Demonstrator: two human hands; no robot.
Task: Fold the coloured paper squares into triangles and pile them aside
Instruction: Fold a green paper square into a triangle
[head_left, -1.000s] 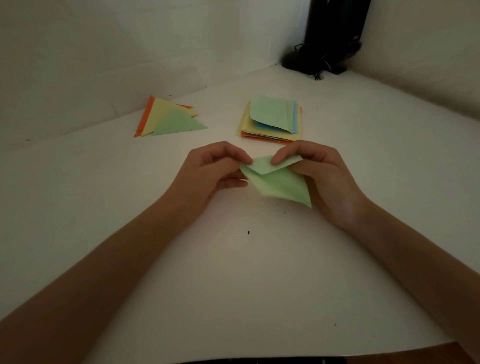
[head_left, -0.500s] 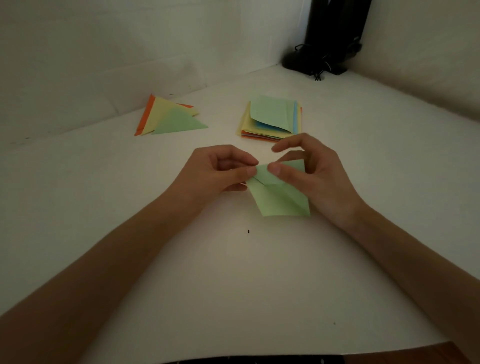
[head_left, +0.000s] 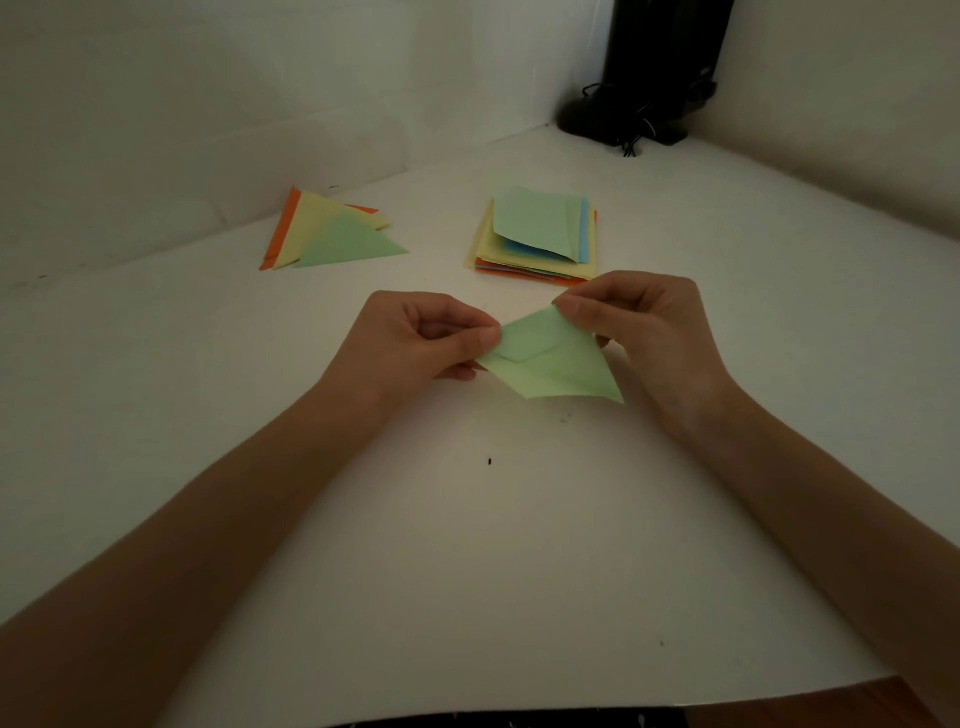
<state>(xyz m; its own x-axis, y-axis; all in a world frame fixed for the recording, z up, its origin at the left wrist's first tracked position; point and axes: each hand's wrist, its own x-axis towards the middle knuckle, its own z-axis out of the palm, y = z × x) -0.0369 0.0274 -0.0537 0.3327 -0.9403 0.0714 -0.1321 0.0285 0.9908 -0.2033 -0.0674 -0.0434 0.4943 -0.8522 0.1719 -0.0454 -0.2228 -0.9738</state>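
1. Centre of frame: green paper (head_left: 550, 364), partly folded, flap crease showing, low over white table (head_left: 467, 571); touching it or not, cannot tell.
2. Centre left: left hand (head_left: 415, 338), fingers curled, thumb pinching the paper's left corner.
3. Centre right: right hand (head_left: 644, 332), fingers curled, pinching the paper's top corner.
4. Just above the hands: stack of squares (head_left: 535, 234), green sheet on top, blue, yellow, orange below.
5. Upper left: pile of triangles (head_left: 332, 234), green over yellow and orange, well apart from the stack.
6. Top right: black stand (head_left: 660, 67) in the wall corner.
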